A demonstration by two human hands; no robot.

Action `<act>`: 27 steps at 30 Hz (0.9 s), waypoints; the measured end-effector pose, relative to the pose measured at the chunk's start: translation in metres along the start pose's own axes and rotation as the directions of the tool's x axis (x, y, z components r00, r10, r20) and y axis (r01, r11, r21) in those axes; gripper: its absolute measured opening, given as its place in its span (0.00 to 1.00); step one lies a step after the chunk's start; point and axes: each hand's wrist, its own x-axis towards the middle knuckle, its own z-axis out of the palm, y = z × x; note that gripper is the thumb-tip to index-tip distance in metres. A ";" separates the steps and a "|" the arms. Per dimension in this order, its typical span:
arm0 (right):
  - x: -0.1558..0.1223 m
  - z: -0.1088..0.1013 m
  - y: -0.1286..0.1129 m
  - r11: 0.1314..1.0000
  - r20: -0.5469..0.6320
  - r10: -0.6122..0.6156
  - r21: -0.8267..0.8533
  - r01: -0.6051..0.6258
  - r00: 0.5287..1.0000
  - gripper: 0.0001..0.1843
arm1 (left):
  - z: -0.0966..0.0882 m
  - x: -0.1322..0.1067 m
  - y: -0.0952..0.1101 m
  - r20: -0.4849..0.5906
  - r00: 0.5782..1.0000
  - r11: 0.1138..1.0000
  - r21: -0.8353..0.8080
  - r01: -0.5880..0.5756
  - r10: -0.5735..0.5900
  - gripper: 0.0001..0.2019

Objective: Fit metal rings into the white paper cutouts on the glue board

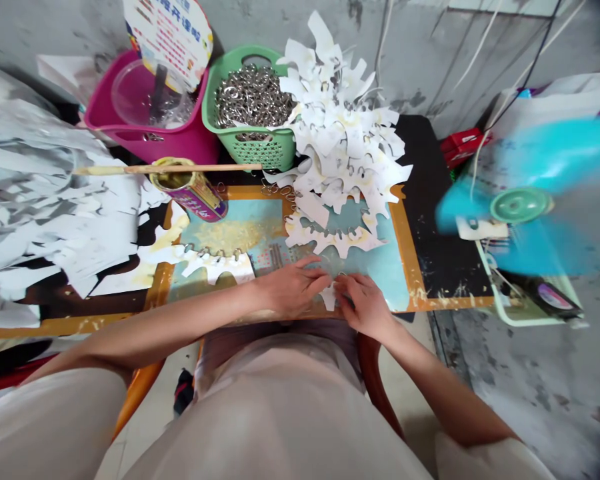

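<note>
Paper cutout (329,298) stands between your hands at the near edge of the board (409,267); your left hand (291,288) curves over it, fingers bent and half closed, while your right hand (364,307) closes in from the other side, the two seeming to pinch the paper lightly rather than clench it; more cutouts edged with metal rings (253,97) lie on the board and rise in a heap (343,133) beyond; the green basket (260,150) of loose rings sits just ahead, within easy reach; so does the paste tin (190,190), with a brush (165,169) laid across its top, handy to the board.
</note>
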 end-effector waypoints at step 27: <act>0.015 -0.024 0.002 0.974 -0.208 0.222 0.007 -0.226 0.953 0.14 | 0.019 -0.020 0.048 -0.176 0.930 0.931 0.119 0.345 -0.323 0.19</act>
